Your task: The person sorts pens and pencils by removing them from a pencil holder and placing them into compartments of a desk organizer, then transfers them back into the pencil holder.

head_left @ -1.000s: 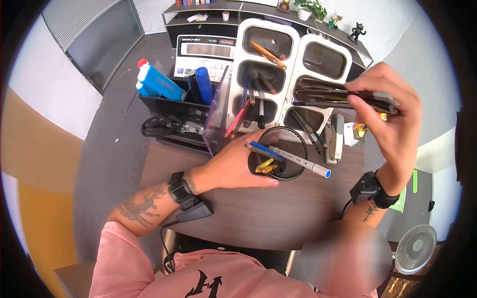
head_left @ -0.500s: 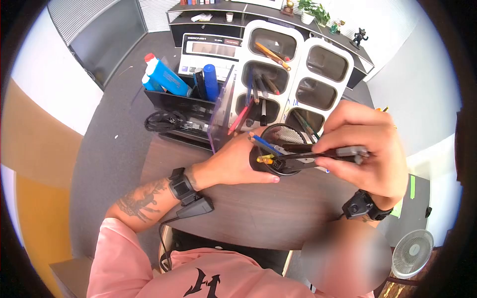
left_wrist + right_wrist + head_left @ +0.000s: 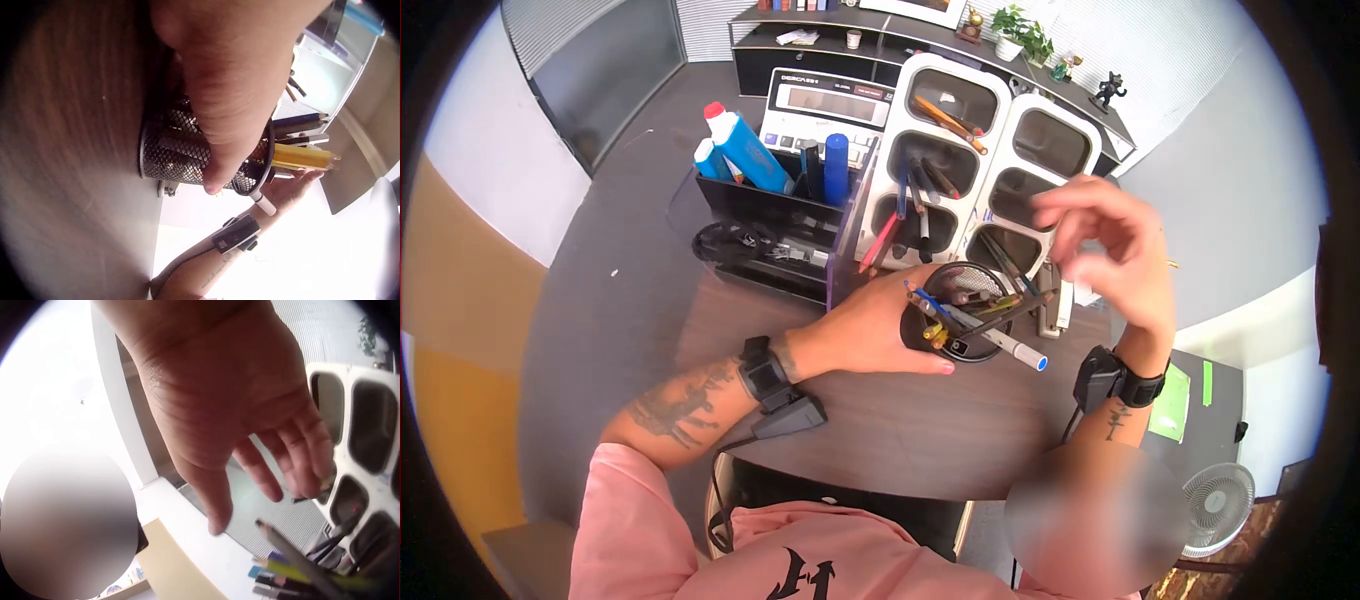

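My left hand [image 3: 875, 325] is curled round a black mesh pen cup [image 3: 178, 153] that stands on the dark wooden desk; its thumb lies across the mesh in the left wrist view. Out of the cup stick several pencils and pens, among them yellow pencils [image 3: 303, 157] and a grey marker [image 3: 1022, 350] with a blue end. Dark pencils lean toward the right over the rim. My right hand [image 3: 1115, 250] hovers up and right of the cup, fingers loosely bent and holding nothing. Behind both hands stands a white organizer [image 3: 992, 165] with several compartments, some with pencils in them.
Left of the white organizer, a black desk caddy [image 3: 765, 220] holds blue tubes [image 3: 750, 150] and a blue marker [image 3: 837, 170]. A calculator [image 3: 785, 125] leans behind it. Beside the cup, a stapler [image 3: 1055, 318] stands partly hidden. A fan [image 3: 1220, 505] is at the lower right.
My right hand brought a bundle of dark pens and pencils from the white organizer down to the mesh cup, let go of it there, and drew back up. My left hand kept its grip.
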The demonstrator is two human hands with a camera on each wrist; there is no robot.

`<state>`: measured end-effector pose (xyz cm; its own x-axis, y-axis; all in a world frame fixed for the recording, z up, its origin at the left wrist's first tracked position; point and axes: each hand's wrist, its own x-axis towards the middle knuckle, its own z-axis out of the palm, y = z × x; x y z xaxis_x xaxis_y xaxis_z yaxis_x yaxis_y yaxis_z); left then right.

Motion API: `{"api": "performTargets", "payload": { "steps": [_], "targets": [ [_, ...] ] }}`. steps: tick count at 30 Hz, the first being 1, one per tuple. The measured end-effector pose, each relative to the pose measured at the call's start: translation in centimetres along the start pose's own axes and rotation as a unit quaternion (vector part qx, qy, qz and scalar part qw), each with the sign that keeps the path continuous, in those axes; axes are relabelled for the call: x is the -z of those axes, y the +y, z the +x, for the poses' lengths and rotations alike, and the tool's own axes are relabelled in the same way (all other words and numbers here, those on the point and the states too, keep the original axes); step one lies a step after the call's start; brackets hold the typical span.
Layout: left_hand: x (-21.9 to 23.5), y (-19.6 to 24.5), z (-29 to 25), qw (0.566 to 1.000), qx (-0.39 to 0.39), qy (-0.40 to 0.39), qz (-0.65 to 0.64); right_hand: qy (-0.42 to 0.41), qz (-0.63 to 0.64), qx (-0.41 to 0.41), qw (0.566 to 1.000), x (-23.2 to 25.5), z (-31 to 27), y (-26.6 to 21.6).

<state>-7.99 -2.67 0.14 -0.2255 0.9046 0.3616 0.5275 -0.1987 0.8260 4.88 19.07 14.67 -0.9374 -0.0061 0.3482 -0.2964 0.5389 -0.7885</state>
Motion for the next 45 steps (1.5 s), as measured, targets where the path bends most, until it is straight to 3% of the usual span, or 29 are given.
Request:
{"api": "performTargets", "payload": {
  "steps": [1, 3, 4, 5, 7, 11, 14, 17, 25, 28, 30, 33, 37, 39, 40, 43, 45],
  "targets": [
    [0.0, -0.2, 0.0, 0.999, -0.012, 0.000, 0.033, 0.062, 0.052, -0.002, 0.997, 0.8, -0.7, 0.9],
    [0.0, -0.2, 0.0, 1.000, 0.001, 0.003, 0.003, 0.188, -0.067, -0.093, 0.975, 1.6, -2.2, 3.2],
    [-0.1, -0.3, -0.1, 1.000, -0.004, 0.005, -0.001, 0.212, -0.094, -0.112, 0.966, 1.4, -3.1, 4.9],
    [-0.1, -0.3, -0.1, 1.000, -0.008, 0.006, -0.004, 0.211, -0.139, -0.126, 0.959, 0.8, -3.9, 6.4],
    [-0.2, -0.3, 0.0, 1.000, -0.010, 0.013, -0.005, 0.129, -0.214, -0.108, 0.962, -0.5, -5.2, 8.2],
    [-0.1, -0.4, -0.1, 1.000, -0.019, 0.011, 0.005, 0.144, -0.197, -0.122, 0.962, -3.6, -5.6, 7.1],
    [0.0, -0.2, 0.1, 1.000, 0.001, -0.007, -0.023, 0.063, -0.324, -0.058, 0.942, -3.8, -5.4, 6.9],
    [-0.1, -0.7, 0.1, 1.000, -0.004, -0.005, -0.029, 0.022, -0.348, -0.108, 0.931, -4.1, -5.5, 5.6],
    [-0.2, -0.5, 0.1, 1.000, -0.018, -0.001, -0.014, -0.002, -0.261, -0.094, 0.961, -4.2, -5.5, 6.3],
    [-0.2, -0.3, 0.2, 1.000, 0.001, -0.004, -0.019, 0.008, -0.265, -0.098, 0.959, -5.0, -5.1, 6.2],
    [-0.2, -0.5, 0.2, 1.000, -0.013, 0.000, -0.015, 0.036, -0.343, -0.044, 0.938, -6.0, -4.9, 6.9],
    [-0.4, -0.5, 0.2, 1.000, -0.019, 0.002, -0.011, 0.059, -0.334, -0.016, 0.941, -6.5, -4.7, 7.0],
    [-0.7, -0.8, 0.1, 0.999, -0.041, 0.001, -0.010, 0.050, -0.359, -0.054, 0.930, -6.3, -4.5, 7.6],
    [-0.5, -0.4, 0.2, 0.999, -0.011, -0.016, -0.026, 0.143, -0.335, 0.021, 0.931, -6.2, -4.7, 9.0],
    [-0.4, -0.4, 0.1, 1.000, -0.011, -0.015, -0.025, 0.142, -0.335, 0.022, 0.931, -6.0, -4.9, 8.7],
    [-0.5, -0.5, 0.0, 0.999, -0.008, -0.009, -0.031, 0.277, -0.236, -0.016, 0.931, -4.5, -5.7, 8.5],
    [-0.5, -0.7, 0.0, 0.999, 0.010, -0.010, -0.034, 0.321, -0.125, -0.115, 0.932, -3.8, -6.2, 5.8]
  ]
}}
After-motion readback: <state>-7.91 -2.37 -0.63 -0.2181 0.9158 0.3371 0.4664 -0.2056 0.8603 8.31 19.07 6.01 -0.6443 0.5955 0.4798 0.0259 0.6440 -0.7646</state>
